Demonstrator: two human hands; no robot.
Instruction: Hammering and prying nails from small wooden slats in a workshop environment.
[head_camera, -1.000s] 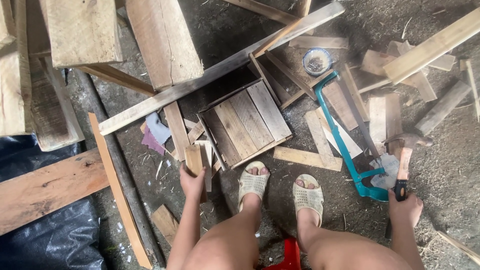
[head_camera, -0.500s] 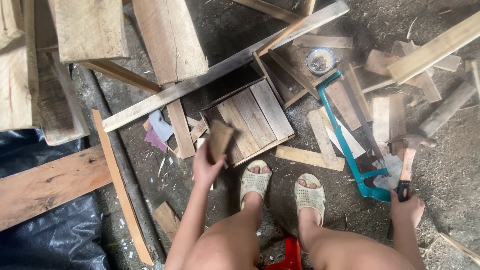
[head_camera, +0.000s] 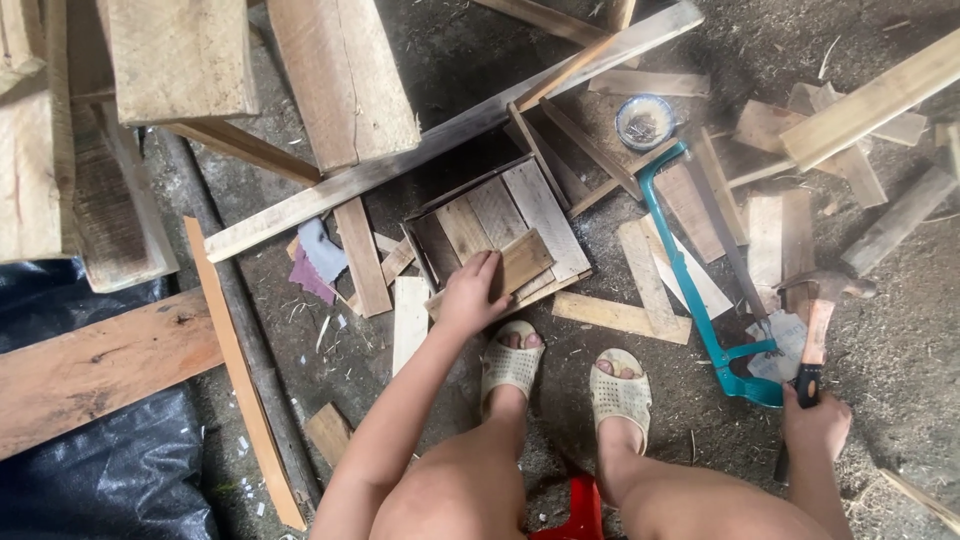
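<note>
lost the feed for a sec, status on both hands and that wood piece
Left hand pressing small wood piece onto slatted panel. Right hand gripping hammer. Saw lying between.

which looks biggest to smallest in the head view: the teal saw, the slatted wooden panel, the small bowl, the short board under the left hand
1. Slatted wooden panel
2. Teal saw, longer but thin, so close to the panel
3. Short board, partly covered by the left hand
4. Small bowl
</note>
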